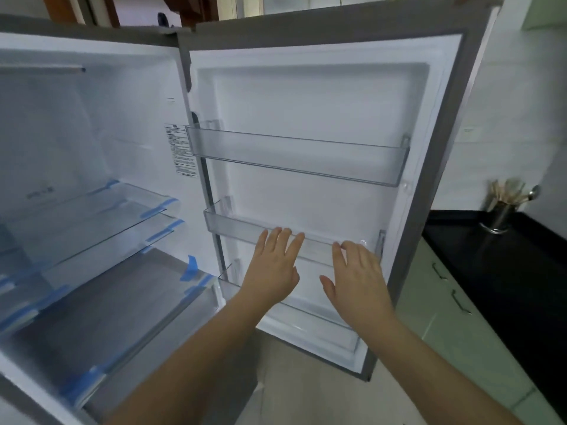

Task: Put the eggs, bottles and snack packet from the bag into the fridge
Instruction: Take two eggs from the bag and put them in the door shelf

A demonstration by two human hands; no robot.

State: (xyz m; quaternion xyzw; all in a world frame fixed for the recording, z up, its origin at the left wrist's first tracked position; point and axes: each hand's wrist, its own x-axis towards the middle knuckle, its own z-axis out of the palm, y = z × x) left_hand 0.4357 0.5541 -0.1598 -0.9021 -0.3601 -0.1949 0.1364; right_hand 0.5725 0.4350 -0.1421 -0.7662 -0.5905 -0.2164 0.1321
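In the head view the fridge door point(322, 96) stood open at the centre, and the left hand point(273, 265) and right hand point(357, 277), both spread and holding nothing, reached to the middle door shelf point(233, 223). No eggs, bottles, snack packet or bag appeared in the frame. If the hands pressed hard on this thin clear shelf, it could probably come loose.

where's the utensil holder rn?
Head view, far right: the metal utensil holder stands on the black countertop, just right of the open fridge door, beyond the right hand.

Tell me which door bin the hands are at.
The middle bin: both the left hand and right hand reach its front rim. The top bin sits above, the bottom bin below.
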